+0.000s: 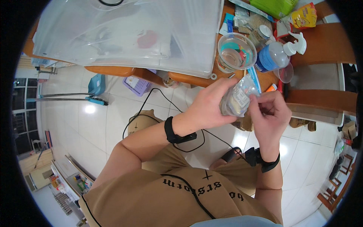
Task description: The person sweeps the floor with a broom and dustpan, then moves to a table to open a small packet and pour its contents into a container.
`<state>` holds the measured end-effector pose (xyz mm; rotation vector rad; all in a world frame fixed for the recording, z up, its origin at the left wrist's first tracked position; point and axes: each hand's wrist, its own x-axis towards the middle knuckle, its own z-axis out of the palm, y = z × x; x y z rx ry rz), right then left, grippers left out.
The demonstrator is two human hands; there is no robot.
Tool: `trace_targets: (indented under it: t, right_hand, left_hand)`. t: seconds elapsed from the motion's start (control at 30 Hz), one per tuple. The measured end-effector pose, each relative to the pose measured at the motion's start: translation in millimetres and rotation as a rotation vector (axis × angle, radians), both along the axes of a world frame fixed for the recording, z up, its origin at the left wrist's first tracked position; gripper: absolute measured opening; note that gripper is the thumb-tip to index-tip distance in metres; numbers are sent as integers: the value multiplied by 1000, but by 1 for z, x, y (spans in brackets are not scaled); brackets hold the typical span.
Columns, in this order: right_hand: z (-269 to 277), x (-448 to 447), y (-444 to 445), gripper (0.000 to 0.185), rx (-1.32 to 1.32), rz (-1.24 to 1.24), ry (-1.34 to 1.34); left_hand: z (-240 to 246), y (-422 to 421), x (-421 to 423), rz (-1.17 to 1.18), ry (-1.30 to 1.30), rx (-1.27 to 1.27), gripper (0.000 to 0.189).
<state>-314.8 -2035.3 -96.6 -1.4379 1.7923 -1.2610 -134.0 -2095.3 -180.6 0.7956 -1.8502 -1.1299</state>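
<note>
A small clear plastic bag with a white printed label and pale contents is between my two hands, just off the table edge. My left hand wraps around it from the left side. Thumb and fingertips of my right hand pinch its upper right edge. Something rounded and clear shows under the bag within the left palm; what it is cannot be told. Beyond the hands, a clear round plastic tub stands on the wooden table, beside a pump bottle with a blue label.
A large translucent plastic box covers the table's left part. A lidded glass jar, a yellow packet and a green package lie at the upper right. A black cable hangs below the table. A purple basket is on the floor.
</note>
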Motion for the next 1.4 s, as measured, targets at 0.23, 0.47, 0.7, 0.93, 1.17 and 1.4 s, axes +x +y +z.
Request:
trace_targets:
  t: [0.23,0.47,0.7,0.93,1.17,1.4]
  right_hand:
    - [5,1,-3,27,184,79,91]
    - [9,-4,-9,13,300,244,252]
    - [5,-1,-10,11,273,318,358]
    - [1,1,-16,13,294,332,397]
    - [59,10,-20,14,187,205,452]
    - [172,9,-108,18,-5,326,972]
  left_hand:
    - [0,-1,3,18,-24,-30,89]
    - [-4,3,2,22,-50,-54,92]
    - [-4,6,4,-35,-63,-77,85]
    - [-3,8,5,-39,9,-100,76]
    - [-4,7,10,-40,21,-54,78]
    - [-1,2,11,-103,45,-2,77]
